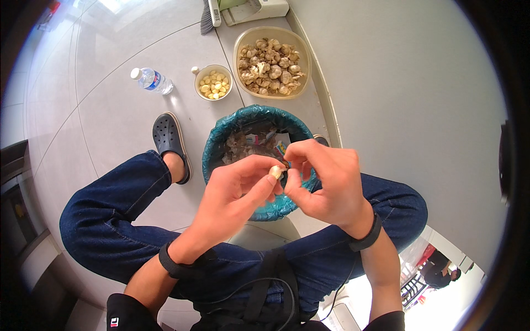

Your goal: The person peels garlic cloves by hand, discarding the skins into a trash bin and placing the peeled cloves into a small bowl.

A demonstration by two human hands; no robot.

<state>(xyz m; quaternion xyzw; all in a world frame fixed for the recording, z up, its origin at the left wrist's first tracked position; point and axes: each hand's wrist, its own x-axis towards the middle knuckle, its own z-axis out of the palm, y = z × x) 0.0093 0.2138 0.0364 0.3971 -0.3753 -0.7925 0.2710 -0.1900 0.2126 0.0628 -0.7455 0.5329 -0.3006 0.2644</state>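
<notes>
Between the thumb and fingers of my left hand (238,192) is a pale garlic clove (275,171). My right hand (325,184) is just to its right, thumb and index finger bent toward the clove's tip; whether they pinch a bit of skin cannot be told. Both hands are above a round bin with a teal plastic liner (215,128), which holds papery skins and wrappers. Beyond the bin, a small bowl (196,89) contains peeled cloves (214,85), and a larger plastic tub (308,62) is filled with whole garlic bulbs (273,70).
A plastic water bottle (152,80) stands on the tiled floor left of the bowl. One garlic piece (195,70) lies by the bowl's rim. A brush (209,18) and dustpan (254,11) are at the top. A pale panel (405,95) borders the right side. Another person (441,271) appears far off, lower right.
</notes>
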